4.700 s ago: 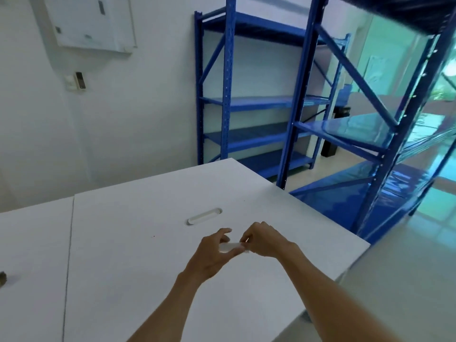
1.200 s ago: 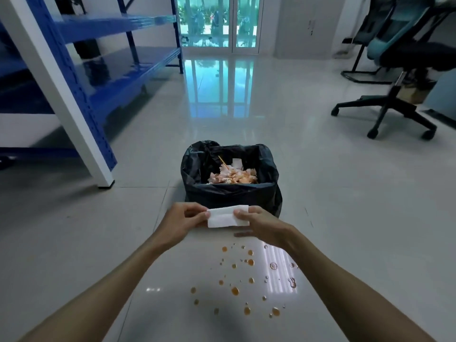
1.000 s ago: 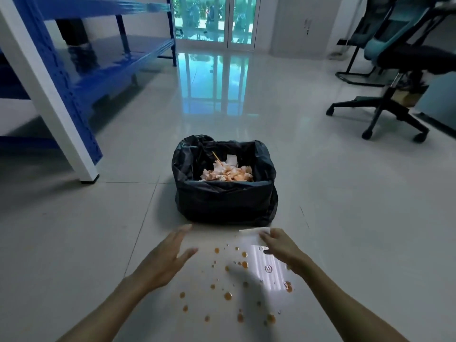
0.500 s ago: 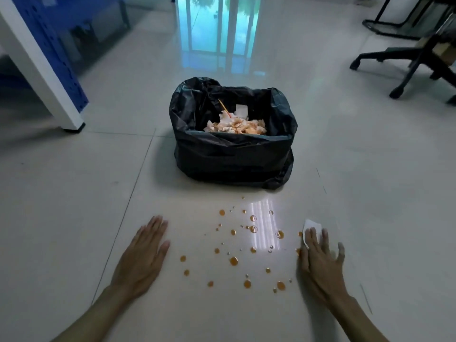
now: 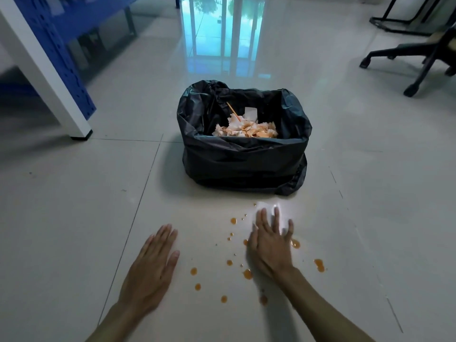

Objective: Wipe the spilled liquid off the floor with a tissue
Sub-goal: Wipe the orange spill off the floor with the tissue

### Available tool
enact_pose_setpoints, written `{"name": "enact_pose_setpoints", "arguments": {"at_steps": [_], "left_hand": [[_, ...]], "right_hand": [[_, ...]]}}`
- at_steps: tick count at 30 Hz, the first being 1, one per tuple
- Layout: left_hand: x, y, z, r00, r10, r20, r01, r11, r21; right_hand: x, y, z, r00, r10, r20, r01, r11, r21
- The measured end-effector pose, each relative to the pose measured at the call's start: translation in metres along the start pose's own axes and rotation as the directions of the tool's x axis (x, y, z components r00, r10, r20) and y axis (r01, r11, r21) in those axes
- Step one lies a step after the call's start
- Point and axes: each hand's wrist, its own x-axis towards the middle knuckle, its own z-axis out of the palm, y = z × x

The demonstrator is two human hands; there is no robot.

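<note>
Orange droplets of spilled liquid (image 5: 246,273) are scattered over the pale tiled floor (image 5: 74,218) in front of me. My right hand (image 5: 270,245) lies flat, palm down, pressing a white tissue (image 5: 265,206) against the floor among the drops; only the tissue's far edge shows beyond my fingertips. My left hand (image 5: 151,266) rests flat on the floor to the left of the spill, fingers together, holding nothing.
A bin lined with a black bag (image 5: 243,154) stands just beyond the spill, with orange-stained tissues (image 5: 246,128) inside. A blue shelving rack with a white post (image 5: 47,67) is at the far left. Office chair legs (image 5: 414,60) are at the far right.
My right hand has slid the tissue left and forward, from the right edge of the spill into its middle. Several drops near the bin are gone. My left hand stays planted.
</note>
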Motion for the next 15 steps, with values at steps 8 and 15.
{"name": "enact_pose_setpoints", "arguments": {"at_steps": [8,15], "left_hand": [[0.002,-0.006,0.001,1.0,0.007,-0.004,-0.007,1.0,0.0],[-0.002,0.0,-0.001,1.0,0.024,-0.007,-0.025,0.999,-0.022]], "right_hand": [[-0.014,-0.092,0.01,0.921,-0.387,0.052,0.389,0.921,-0.028],[-0.023,-0.049,-0.007,0.921,-0.38,0.084,0.386,0.919,-0.083]]}}
